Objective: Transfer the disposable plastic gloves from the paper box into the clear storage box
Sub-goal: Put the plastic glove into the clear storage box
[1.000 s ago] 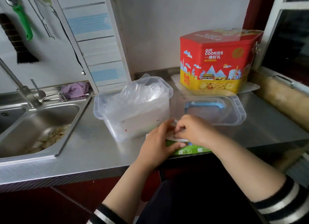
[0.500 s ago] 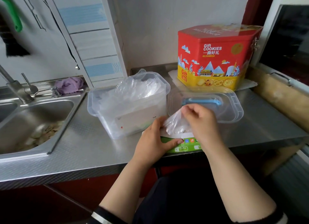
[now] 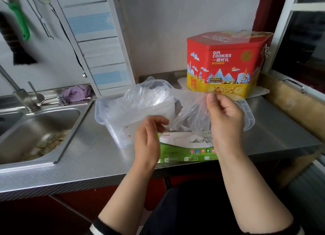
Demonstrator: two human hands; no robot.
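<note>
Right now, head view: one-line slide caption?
Right hand lifts a plastic glove from the paper box beside the clear storage box.

Legible print stands on the red and yellow cookie tin (image 3: 226, 66), at about 1 o'clock from the hands. Its front panel reads "Gift COOKIES" in white, with the line "一曲好礼" under it — a smaller line below that is too fine to read. The tin's left panel, low on the yellow band, carries "Gift" again in red; the word beneath is blurred. Lettering on the tin's lid is upside down and unreadable.

The green and white paper box (image 3: 186, 147), at 6 o'clock from the tin, shows small icons and labels — none legible. The clear storage box (image 3: 123, 127) has a small label with a red dot; its print is too small to read.
</note>
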